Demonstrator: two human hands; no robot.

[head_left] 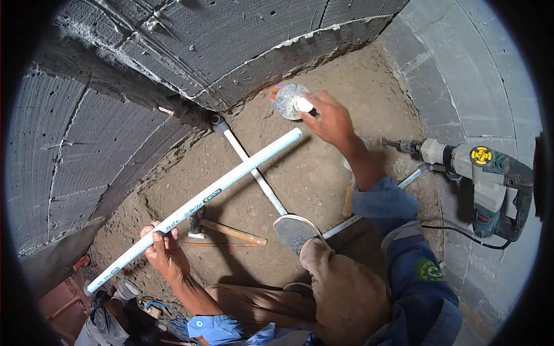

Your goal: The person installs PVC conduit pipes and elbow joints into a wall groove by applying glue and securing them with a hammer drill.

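Observation:
My left hand (164, 251) grips a long white PVC pipe (231, 176) with blue print near its lower end, and the pipe slants up to the right above the dirt floor. My right hand (330, 118) is closed with its fingertips on the white cap (303, 104) at the top of a round, whitish container (284, 102) with an orange-red label. That container stands on the floor by the block wall. Beneath the raised pipe, a thinner white pipe (254, 164) lies on the ground, a grey elbow (217, 120) at its far end and my shoe (295, 230) at its near end.
A hammer (231, 230) with a wooden handle lies on the floor. On the right, a rotary hammer drill (482, 179) rests near the grey block wall (461, 69), beside another pipe (411, 179). At lower left are a dark bag-like bundle (104, 317) and blue cord (167, 308).

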